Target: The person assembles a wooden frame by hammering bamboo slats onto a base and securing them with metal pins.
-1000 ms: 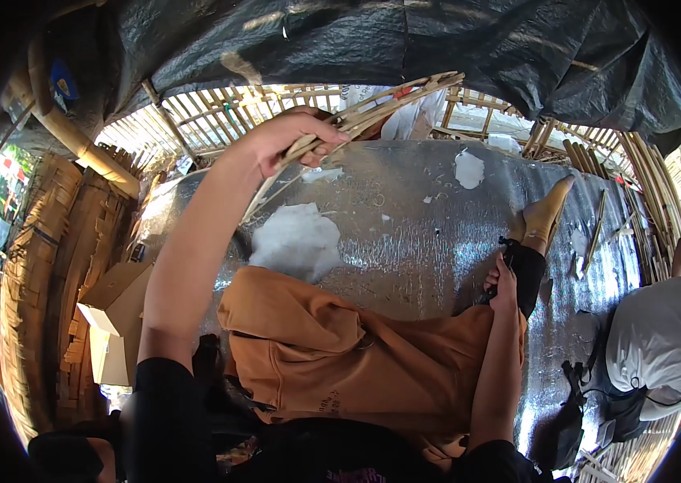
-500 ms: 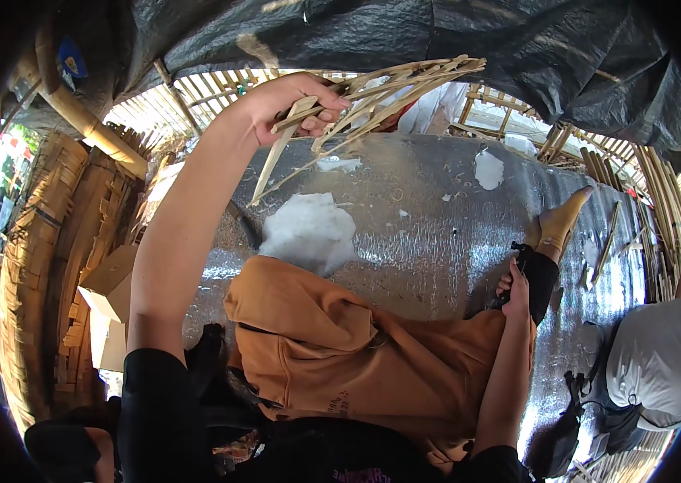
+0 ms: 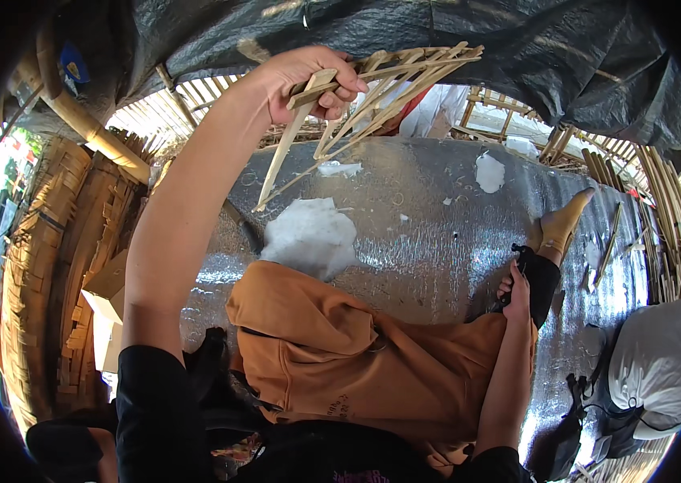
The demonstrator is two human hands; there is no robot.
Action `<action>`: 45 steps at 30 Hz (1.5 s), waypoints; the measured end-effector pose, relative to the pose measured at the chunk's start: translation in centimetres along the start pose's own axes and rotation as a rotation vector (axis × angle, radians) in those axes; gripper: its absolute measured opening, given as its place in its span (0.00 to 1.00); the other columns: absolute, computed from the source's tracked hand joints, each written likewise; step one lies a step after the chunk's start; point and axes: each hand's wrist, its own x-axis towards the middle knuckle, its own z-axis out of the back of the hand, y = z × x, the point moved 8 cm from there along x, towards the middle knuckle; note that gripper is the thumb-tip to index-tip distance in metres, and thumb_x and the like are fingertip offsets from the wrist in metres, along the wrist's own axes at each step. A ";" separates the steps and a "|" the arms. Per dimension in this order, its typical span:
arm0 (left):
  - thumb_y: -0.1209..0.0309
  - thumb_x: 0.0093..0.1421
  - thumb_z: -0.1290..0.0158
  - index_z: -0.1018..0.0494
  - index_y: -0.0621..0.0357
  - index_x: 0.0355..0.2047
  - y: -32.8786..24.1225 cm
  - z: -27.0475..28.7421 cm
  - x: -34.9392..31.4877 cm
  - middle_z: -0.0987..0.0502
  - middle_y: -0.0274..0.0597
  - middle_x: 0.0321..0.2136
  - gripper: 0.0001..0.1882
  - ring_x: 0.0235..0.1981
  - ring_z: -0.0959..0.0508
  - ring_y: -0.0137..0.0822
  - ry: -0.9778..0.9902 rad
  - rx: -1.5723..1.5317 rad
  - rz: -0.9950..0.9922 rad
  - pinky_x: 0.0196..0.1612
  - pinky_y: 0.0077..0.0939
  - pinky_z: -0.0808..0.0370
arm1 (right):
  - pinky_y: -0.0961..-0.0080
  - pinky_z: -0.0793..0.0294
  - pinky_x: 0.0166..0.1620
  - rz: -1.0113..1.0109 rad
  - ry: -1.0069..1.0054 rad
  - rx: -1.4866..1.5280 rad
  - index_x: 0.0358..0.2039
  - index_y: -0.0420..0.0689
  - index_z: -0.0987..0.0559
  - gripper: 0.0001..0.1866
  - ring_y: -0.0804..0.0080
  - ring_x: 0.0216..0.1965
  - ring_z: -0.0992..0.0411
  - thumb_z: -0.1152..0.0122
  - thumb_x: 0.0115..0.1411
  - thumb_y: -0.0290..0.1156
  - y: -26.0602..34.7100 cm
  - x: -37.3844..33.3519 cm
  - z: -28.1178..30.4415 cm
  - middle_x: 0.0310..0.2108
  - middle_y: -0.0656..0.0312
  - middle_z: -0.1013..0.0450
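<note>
At the top of the view my left hand (image 3: 320, 84) is raised, its fingers closed round one corner of a frame of thin bamboo strips (image 3: 405, 68). The strips cross one another, fan out to the right and narrow to a tip; one strip slants down to the left below my hand. My right hand (image 3: 517, 291) rests beside my outstretched right leg, fingers curled round a dark thing that merges with the black leg covering (image 3: 542, 278); its kind cannot be made out. Brown-orange cloth (image 3: 389, 362) covers my lap and thighs.
I sit on a shiny silver mat (image 3: 413, 282) with white patches (image 3: 312, 233) on it. Black plastic sheeting (image 3: 356, 24) hangs in front. Bamboo slats (image 3: 674, 201) line the right side, a woven bamboo roll (image 3: 38, 282) the left. A person in grey (image 3: 662, 362) is at the right.
My left hand has moved slightly up and to the right, carrying the bamboo frame and tilting it a little. My right hand stays in nearly the same place.
</note>
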 end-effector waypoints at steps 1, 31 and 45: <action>0.80 0.54 0.39 0.52 0.71 0.69 -0.3 -0.3 -0.2 0.31 0.33 0.19 0.46 0.12 0.33 0.22 0.004 0.006 0.000 0.24 0.25 0.27 | 0.82 0.40 0.24 0.001 -0.002 0.007 0.38 0.57 0.28 0.13 0.86 0.19 0.42 0.36 0.65 0.48 0.1 -0.1 -0.1 0.21 0.76 0.39; 0.76 0.68 0.62 0.33 0.63 0.24 -1.0 -6.2 -8.3 0.35 0.38 0.23 0.15 0.14 0.30 0.27 0.734 -0.805 -0.197 0.38 0.30 0.32 | 0.77 0.39 0.22 0.071 -0.003 0.035 0.32 0.55 0.31 0.15 0.81 0.18 0.40 0.33 0.63 0.44 1.3 -0.6 -0.6 0.20 0.73 0.38; 0.77 0.65 0.56 0.28 0.69 0.30 -0.4 -9.7 -4.1 0.33 0.37 0.22 0.09 0.12 0.33 0.25 0.577 -0.855 -0.154 0.34 0.30 0.33 | 0.78 0.38 0.21 0.052 0.005 0.042 0.34 0.53 0.30 0.14 0.82 0.18 0.39 0.33 0.63 0.42 1.3 -0.7 -0.7 0.20 0.73 0.38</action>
